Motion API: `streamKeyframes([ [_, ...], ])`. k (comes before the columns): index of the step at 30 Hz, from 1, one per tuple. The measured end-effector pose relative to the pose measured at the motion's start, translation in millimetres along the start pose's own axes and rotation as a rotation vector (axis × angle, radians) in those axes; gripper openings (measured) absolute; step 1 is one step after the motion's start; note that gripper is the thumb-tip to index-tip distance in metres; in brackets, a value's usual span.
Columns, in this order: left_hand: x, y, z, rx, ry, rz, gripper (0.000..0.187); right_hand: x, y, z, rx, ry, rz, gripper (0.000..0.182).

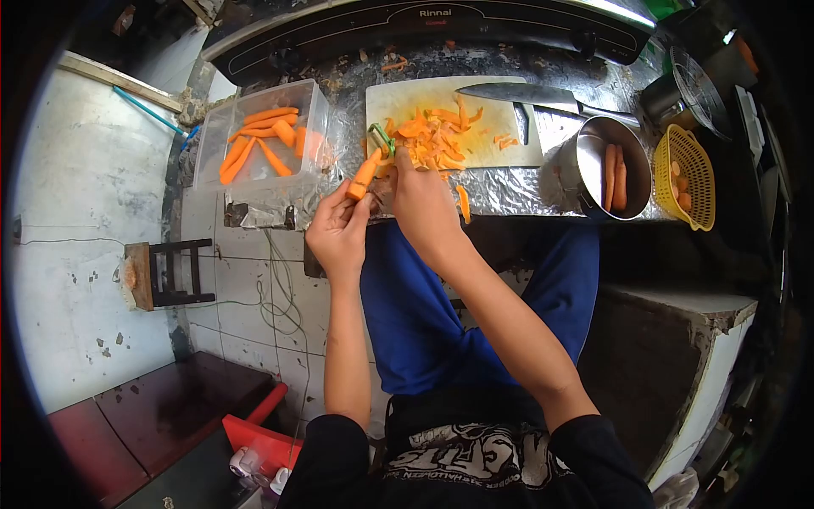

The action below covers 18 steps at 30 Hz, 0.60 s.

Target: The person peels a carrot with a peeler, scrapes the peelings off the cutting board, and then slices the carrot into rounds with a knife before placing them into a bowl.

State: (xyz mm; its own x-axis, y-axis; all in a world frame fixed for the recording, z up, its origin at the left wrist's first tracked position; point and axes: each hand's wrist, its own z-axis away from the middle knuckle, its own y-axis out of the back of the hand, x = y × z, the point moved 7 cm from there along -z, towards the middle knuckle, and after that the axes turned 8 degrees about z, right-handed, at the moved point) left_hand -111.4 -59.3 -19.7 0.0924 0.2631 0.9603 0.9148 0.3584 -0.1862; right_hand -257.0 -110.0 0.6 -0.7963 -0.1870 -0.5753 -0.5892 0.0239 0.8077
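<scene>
The tapered orange carrot (365,176), at upper centre, is pinched in the left hand (337,233); the slim green peeler (387,141) is gripped by the right hand (421,204).

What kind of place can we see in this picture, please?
It is most likely a kitchen, perhaps in a home. What looks like a Rinnai stove stands at the back, carrot peelings lie on a cutting board, and a metal pot holds carrots.

carrot (365,176) and peeler (384,140) in hands (341,231)
</scene>
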Motion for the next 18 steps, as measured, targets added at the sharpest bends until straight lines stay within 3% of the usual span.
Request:
streamKeyframes([
  [6,23,6,-2,0.013,-0.022,0.036,0.038,-1,11,-3,0.044,-0.001,-0.049,0.041],
  [8,21,7,-7,0.025,0.021,0.006,0.036,3,27,0,0.157,-0.004,-0.212,0.029],
  [11,11,5,-13,0.005,0.077,0.049,0.039,5,38,2,0.233,0.088,-0.269,0.028],
  [15,10,-7,-18,0.011,0.11,0.08,0.04,3,46,4,0.243,0.145,-0.27,0.022],
  [18,-2,-8,-18,0.017,0.178,0.042,0.039,-2,37,7,0.081,0.176,-0.224,0.018],
])
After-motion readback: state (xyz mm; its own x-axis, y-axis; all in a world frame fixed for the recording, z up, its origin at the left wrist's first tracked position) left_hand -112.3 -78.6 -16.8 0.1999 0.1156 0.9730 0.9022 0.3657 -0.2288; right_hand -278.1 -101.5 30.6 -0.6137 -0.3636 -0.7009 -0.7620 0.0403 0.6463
